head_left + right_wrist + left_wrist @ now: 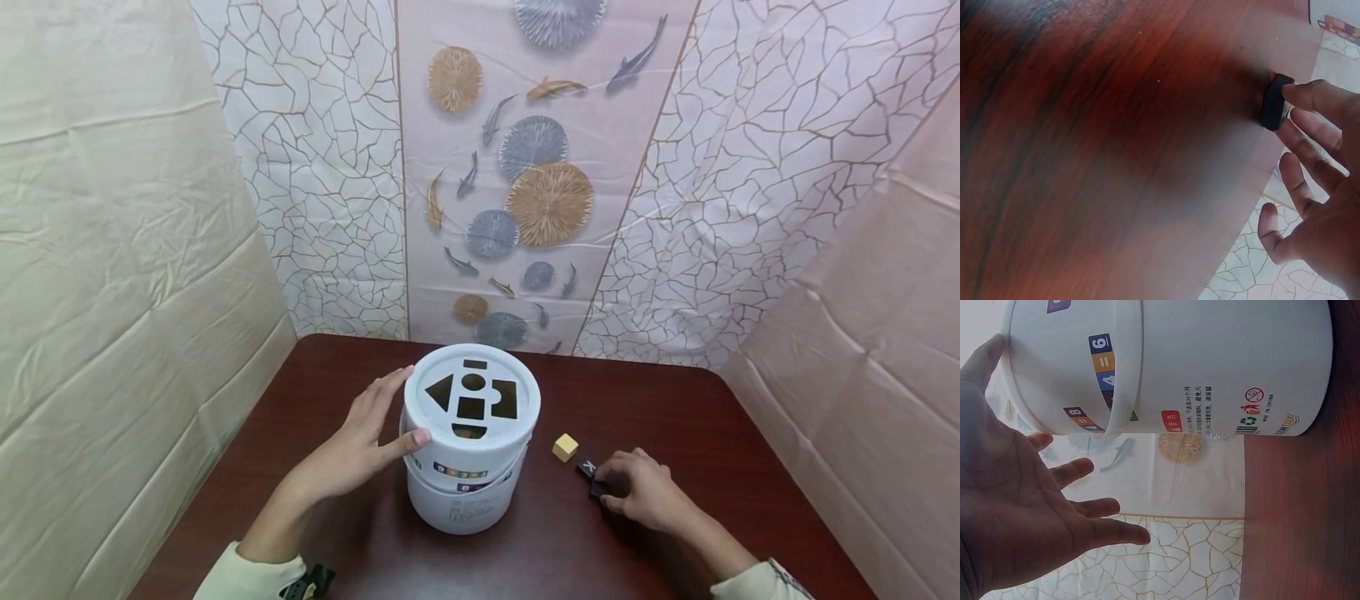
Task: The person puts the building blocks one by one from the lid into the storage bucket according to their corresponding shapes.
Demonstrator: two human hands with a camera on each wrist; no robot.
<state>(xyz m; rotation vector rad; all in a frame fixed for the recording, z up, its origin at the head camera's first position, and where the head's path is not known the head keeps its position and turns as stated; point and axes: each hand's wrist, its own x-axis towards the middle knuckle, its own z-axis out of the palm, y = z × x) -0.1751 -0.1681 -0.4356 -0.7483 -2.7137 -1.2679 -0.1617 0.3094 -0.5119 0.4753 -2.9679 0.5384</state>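
Observation:
A white bucket (467,510) stands upright on the table, its lid (420,397) pierced with several shaped holes, among them a triangle, a circle and a square. My left hand (358,446) rests at the left side of that lid, thumb on the rim and the other fingers spread and mostly straight. To the right of the bucket, my right hand (647,490) pinches a small black block (1274,103) between thumb and fingers, low at the tabletop. Just beyond its fingertips lies a black tile with a white letter K (587,468). A small yellow cube (565,447) sits between this tile and the bucket.
The dark red-brown table (645,400) has patterned cloth (315,208) hanging behind it and plain cream cloth (97,275) on the left side. A white handle (1127,362) hangs down the bucket's wall. Something coloured shows through the lid's front hole.

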